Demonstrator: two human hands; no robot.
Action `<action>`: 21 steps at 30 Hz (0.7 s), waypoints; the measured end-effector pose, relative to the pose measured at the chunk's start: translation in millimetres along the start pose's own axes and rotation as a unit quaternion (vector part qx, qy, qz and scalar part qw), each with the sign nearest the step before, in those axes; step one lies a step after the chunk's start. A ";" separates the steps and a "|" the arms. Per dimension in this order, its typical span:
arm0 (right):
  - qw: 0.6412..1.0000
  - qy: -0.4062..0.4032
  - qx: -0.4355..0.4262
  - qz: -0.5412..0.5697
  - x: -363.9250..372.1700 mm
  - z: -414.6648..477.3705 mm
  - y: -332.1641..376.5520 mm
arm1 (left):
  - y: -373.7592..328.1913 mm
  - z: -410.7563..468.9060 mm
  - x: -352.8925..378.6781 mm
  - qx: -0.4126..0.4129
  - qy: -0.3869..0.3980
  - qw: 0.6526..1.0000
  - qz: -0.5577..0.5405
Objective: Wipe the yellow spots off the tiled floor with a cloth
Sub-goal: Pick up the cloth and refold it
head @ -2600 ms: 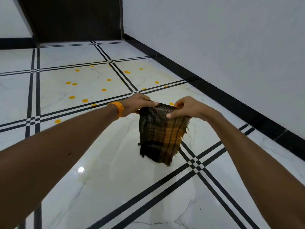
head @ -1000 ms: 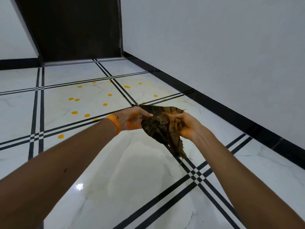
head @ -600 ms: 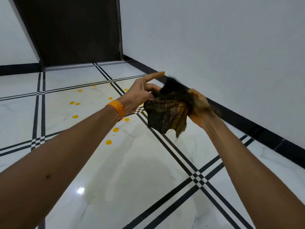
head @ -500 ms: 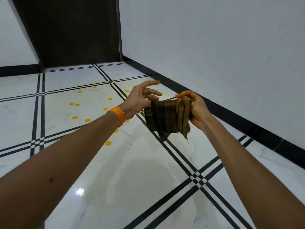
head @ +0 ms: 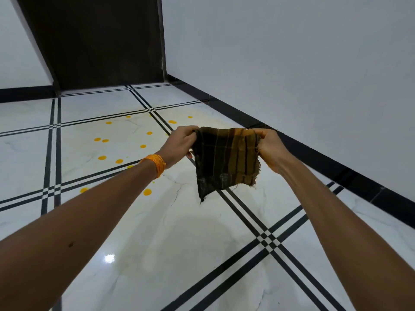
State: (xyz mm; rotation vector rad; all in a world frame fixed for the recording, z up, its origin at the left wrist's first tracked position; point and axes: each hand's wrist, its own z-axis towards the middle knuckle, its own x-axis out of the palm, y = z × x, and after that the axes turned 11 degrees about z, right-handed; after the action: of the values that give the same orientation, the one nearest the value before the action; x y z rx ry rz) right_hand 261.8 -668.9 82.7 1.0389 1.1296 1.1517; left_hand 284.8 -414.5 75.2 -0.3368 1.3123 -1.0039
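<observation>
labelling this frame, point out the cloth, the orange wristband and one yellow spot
cloth (head: pixel 224 160): head view, middle of the hanging striped fabric
orange wristband (head: pixel 155 163): head view, middle of the band on the left wrist
yellow spot (head: pixel 147 192): head view, centre of the spot beside the left forearm

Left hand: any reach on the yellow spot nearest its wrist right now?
Probably not yet. The left hand pinches the cloth with the right hand, held up off the floor. Nothing lies over the yellow spot; lowering should do it.
</observation>
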 end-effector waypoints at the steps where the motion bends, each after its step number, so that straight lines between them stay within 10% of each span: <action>1: 1.000 0.014 0.001 0.002 -3.0 -1.4 1.2 | 0.0 0.5 -2.3 -0.010 0.005 1.000 -0.022; 21: 0.999 -0.003 -0.019 -0.032 -19.7 -5.6 1.1 | 5.4 2.6 -24.2 0.040 0.011 0.995 0.095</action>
State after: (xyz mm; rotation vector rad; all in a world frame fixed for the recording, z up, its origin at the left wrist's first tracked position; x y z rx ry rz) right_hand 255.1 -688.1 85.3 0.9699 1.1237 1.1148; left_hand 291.1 -393.8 87.6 -0.1368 1.2953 -0.8973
